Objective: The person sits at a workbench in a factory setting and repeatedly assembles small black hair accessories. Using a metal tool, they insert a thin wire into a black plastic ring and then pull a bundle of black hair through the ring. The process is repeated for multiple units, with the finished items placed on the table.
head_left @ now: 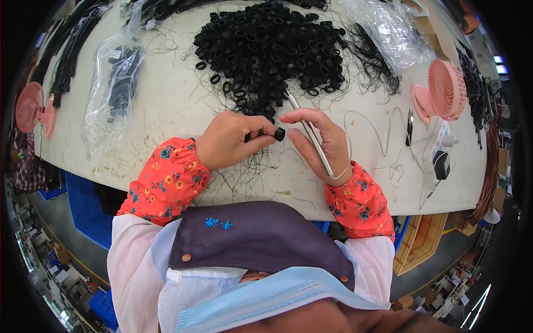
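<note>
The bench point(166, 111) top is matt, off-white and scuffed, with stains near its front edge. The rings point(266, 44) heaped on it look like matt black rubber or plastic; the small black ring point(280, 134) pinched in the left hand point(227, 139) has a faint sheen. The tool point(311, 136) in the right hand point(322, 139) is smooth, shiny metal. The bags point(111, 83) are clear, crinkled, glossy plastic film. The fan point(441, 91) is smooth pink plastic. The sleeves point(161, 183) are soft printed cloth
</note>
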### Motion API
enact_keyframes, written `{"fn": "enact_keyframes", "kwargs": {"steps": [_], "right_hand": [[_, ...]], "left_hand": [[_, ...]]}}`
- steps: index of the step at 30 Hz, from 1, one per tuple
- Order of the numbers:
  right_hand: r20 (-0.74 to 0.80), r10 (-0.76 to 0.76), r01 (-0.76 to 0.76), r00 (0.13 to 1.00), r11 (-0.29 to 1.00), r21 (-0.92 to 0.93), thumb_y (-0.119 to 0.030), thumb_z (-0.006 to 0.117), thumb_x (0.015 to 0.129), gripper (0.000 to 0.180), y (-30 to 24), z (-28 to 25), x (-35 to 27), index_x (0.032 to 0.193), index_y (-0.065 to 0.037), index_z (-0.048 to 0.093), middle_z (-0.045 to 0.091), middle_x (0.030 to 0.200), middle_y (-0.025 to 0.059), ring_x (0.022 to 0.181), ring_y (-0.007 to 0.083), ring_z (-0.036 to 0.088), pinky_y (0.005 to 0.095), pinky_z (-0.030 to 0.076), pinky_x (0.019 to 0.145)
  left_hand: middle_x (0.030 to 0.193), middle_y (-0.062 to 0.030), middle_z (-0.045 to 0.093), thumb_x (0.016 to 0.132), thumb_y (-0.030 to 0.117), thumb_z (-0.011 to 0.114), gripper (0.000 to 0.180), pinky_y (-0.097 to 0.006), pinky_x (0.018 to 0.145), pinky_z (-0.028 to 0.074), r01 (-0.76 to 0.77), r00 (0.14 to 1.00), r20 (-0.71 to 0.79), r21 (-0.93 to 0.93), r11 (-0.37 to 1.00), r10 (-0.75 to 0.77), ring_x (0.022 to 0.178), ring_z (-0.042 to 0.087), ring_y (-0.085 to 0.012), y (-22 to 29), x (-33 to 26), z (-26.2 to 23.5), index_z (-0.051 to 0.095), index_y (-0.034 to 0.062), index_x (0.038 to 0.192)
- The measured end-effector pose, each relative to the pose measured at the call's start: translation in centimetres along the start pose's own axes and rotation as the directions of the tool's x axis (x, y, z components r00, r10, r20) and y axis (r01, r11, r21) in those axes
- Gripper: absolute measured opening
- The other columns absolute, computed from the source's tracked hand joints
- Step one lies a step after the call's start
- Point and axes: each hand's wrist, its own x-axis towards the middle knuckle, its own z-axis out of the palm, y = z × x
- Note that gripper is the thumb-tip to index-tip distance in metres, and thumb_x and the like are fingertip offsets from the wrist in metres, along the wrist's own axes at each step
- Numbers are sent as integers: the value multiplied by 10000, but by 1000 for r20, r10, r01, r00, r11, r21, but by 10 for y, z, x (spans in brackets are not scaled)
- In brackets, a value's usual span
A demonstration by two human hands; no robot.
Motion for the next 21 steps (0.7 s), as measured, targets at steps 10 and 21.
{"fn": "enact_keyframes", "kwargs": {"steps": [10, 21], "right_hand": [[6, -17, 17, 1000, 1000, 13, 42, 681, 797, 265, 1, -2, -1, 1039, -55, 634, 664, 918, 84, 826, 171, 656, 260, 506, 732], [-40, -367, 353, 929, 915, -197, 74, 694, 754, 317, 2, 0, 4, 1032, -58, 615, 663, 935, 106, 814, 230, 638, 293, 520, 685]], "left_hand": [[556, 19, 533, 921, 149, 607, 146, -237, 440, 348, 136, 977, -87, -444, 886, -193, 454, 418, -43, 7, 1, 0, 648, 51, 1020], [989, -57, 696, 892, 97, 634, 271, -173, 531, 449, 103, 978, -86, -603, 791, -192, 661, 559, -21, 12, 2, 10, 627, 17, 1151]]}}
